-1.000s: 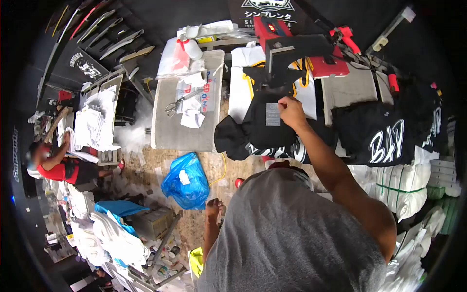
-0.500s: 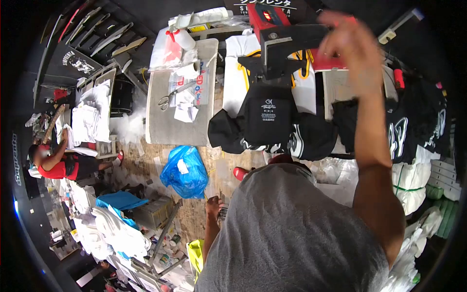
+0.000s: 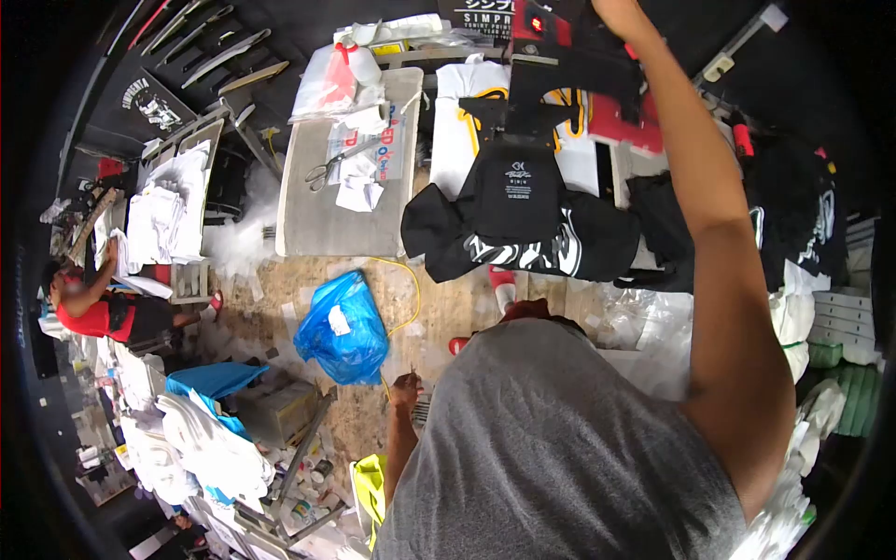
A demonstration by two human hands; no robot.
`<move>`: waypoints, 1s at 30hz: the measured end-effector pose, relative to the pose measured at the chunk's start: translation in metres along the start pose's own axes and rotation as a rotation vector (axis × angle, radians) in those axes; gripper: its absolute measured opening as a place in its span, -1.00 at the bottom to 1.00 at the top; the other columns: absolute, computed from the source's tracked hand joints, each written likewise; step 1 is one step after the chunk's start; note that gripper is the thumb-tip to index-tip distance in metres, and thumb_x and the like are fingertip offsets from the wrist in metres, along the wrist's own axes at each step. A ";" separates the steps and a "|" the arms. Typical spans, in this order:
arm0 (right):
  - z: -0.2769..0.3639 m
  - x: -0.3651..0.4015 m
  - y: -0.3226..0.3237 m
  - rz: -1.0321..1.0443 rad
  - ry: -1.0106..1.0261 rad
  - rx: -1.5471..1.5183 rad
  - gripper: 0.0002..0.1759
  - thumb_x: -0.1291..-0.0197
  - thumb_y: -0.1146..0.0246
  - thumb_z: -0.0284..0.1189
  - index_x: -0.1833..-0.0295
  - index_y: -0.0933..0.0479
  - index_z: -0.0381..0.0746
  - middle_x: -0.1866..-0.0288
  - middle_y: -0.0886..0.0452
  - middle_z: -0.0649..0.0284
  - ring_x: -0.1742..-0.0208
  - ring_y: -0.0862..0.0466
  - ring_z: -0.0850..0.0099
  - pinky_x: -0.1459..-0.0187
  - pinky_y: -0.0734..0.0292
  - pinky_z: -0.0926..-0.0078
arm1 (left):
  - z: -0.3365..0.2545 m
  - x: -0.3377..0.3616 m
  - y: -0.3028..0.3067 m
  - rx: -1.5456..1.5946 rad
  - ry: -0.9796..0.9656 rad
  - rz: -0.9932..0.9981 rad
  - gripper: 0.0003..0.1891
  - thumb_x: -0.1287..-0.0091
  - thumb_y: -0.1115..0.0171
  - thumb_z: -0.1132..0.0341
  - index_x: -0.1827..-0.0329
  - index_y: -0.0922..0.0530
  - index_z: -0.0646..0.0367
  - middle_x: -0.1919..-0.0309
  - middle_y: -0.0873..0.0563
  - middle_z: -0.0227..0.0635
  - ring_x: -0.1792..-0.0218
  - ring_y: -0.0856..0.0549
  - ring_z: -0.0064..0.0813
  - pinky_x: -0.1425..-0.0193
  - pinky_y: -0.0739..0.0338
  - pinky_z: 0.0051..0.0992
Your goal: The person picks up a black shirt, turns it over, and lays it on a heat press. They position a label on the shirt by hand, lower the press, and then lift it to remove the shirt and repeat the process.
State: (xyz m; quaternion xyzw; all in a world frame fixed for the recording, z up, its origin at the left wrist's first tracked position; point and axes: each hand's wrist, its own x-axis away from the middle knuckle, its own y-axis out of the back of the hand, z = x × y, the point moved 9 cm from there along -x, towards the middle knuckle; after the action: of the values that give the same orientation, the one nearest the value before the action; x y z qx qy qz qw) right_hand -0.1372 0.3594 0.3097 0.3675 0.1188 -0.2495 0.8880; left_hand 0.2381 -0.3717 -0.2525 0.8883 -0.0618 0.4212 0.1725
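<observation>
My right hand (image 3: 620, 17) reaches to the top edge, beside the red heat press's control box (image 3: 542, 25); its fingers are cut off or hidden. Below the box, the black press arm (image 3: 593, 86) looks blurred. A black shirt (image 3: 516, 198) with small white print at the neck lies in front of the press, its larger white lettering hanging at the near edge. Low at my side, my left hand (image 3: 406, 389) has curled fingers; anything in them is too small to make out. A blue plastic bag (image 3: 343, 331) lies on the floor ahead of it.
Scissors (image 3: 329, 172) and paper scraps lie on a grey board (image 3: 301, 219) at left. White garments with yellow trim (image 3: 453, 140) lie behind the black shirt. A person in red (image 3: 89, 313) is at far left by a pile of white cloth (image 3: 173, 210). More black shirts (image 3: 667, 215) lie at right.
My right hand has moved up and slightly left to the top edge. The view has shifted a little, showing more of a foot below the black shirt and a yellow cord beside the blue bag.
</observation>
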 end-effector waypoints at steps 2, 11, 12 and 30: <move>0.026 0.036 0.013 -0.163 -0.050 0.251 -0.56 -0.49 0.03 -0.12 -0.10 -0.57 -0.23 -0.03 -0.67 -0.05 -0.16 -0.64 0.10 -0.23 -0.44 0.22 | 0.010 0.001 0.008 0.017 0.036 -0.005 -0.62 -0.49 -0.07 0.10 -0.01 -0.66 0.25 0.29 -0.79 -0.30 0.40 -0.78 -0.48 0.46 -0.53 -0.53; 0.195 0.217 0.071 0.063 0.387 0.348 -0.68 -0.32 -0.33 -0.24 0.20 -0.56 -0.31 -0.07 -0.59 0.10 -0.10 -0.62 0.17 -0.15 -0.46 0.29 | 0.080 -0.005 0.037 0.044 0.124 0.091 -0.62 -0.49 -0.15 0.08 -0.13 -0.59 0.21 0.24 -0.78 -0.31 0.45 -0.74 -0.50 0.46 -0.53 -0.50; 0.209 0.245 0.057 0.184 0.353 0.311 -0.70 -0.30 -0.34 -0.28 0.09 -0.53 -0.30 -0.14 -0.57 0.10 -0.15 -0.59 0.15 -0.21 -0.44 0.28 | 0.084 -0.006 0.039 0.004 0.127 0.095 -0.61 -0.49 -0.15 0.07 -0.14 -0.58 0.21 0.23 -0.78 -0.31 0.44 -0.75 -0.49 0.46 -0.53 -0.49; 0.052 0.356 -0.201 0.420 0.479 0.569 -0.10 0.01 -0.48 -0.53 -0.48 -0.24 -0.22 -0.39 -0.33 -0.20 -0.40 -0.35 -0.19 -0.40 -0.26 -0.03 | -0.030 0.124 0.215 -0.026 -0.322 -0.600 -0.62 -0.37 -0.19 0.12 -0.08 -0.66 0.20 0.07 -0.78 0.01 0.00 -0.75 -0.01 -0.14 -0.61 -0.14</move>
State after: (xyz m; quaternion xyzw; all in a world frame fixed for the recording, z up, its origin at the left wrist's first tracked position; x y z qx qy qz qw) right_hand 0.0593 0.0738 0.0860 0.6616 0.1708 0.0062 0.7301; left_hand 0.2403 -0.5575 -0.0846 0.9198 0.1703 0.2051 0.2880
